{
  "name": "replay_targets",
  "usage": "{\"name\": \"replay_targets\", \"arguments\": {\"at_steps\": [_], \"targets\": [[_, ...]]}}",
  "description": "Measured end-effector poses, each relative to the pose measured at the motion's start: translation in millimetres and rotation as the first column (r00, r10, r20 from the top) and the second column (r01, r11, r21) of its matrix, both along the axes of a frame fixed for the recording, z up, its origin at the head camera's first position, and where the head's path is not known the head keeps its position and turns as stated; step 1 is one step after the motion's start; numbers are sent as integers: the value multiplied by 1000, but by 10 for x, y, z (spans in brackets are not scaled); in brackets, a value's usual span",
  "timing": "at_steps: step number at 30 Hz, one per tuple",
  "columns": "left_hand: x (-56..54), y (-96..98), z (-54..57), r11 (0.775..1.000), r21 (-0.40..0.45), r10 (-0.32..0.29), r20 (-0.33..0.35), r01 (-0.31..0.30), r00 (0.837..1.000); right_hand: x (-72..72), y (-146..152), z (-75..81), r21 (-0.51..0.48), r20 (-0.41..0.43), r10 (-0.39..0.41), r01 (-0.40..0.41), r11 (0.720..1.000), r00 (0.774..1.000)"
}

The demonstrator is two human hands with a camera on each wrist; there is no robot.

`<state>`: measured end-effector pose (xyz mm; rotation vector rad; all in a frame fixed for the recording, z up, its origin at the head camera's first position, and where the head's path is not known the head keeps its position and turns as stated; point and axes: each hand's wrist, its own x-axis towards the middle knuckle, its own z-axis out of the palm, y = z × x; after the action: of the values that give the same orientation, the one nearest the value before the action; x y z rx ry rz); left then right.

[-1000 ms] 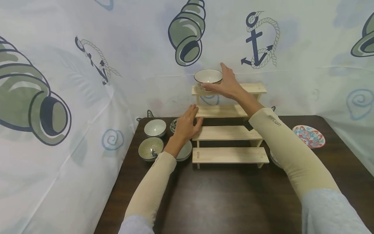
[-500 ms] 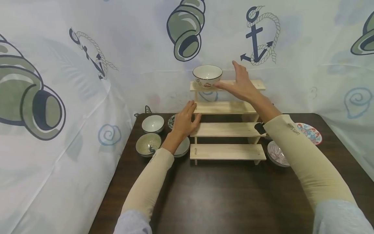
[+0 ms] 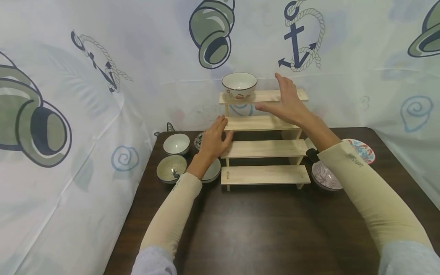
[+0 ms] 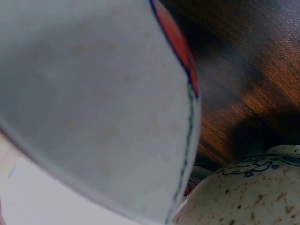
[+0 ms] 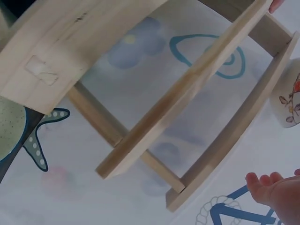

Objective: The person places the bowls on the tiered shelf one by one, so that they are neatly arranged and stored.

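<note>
A white bowl (image 3: 239, 90) with a dark rim and flower decoration stands upright on the top tier of a pale wooden stepped rack (image 3: 264, 149), at its left end. My right hand (image 3: 287, 103) hovers to the right of the bowl, thumb and fingers spread, holding nothing. In the right wrist view, the bowl (image 5: 287, 101) shows at the right edge, with part of the right hand (image 5: 281, 194) below it. My left hand (image 3: 214, 140) has extended fingers at the rack's left side, by the second tier from the top.
Left of the rack are a white bowl (image 3: 177, 144), a beige bowl (image 3: 172, 168), a grey bowl (image 3: 211, 172) and a partly hidden patterned dish (image 3: 198, 141). To the right lie a pinkish bowl (image 3: 324, 176) and a red-and-blue plate (image 3: 361, 150). A printed cloth (image 3: 165, 46) hangs behind.
My right hand has let go of the white bowl and moved right, leaving it on the top tier. The left hand stays by the rack. The head view has shifted slightly.
</note>
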<state>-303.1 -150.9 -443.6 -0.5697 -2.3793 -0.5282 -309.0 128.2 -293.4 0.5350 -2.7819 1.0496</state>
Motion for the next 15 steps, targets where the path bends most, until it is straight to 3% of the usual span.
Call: {"name": "replay_targets", "arguments": {"at_steps": [15], "targets": [[-25,19,7,1000,22,-6,0,6,1000,112,286,-119,15,-68,-4,5,1000,998]]}}
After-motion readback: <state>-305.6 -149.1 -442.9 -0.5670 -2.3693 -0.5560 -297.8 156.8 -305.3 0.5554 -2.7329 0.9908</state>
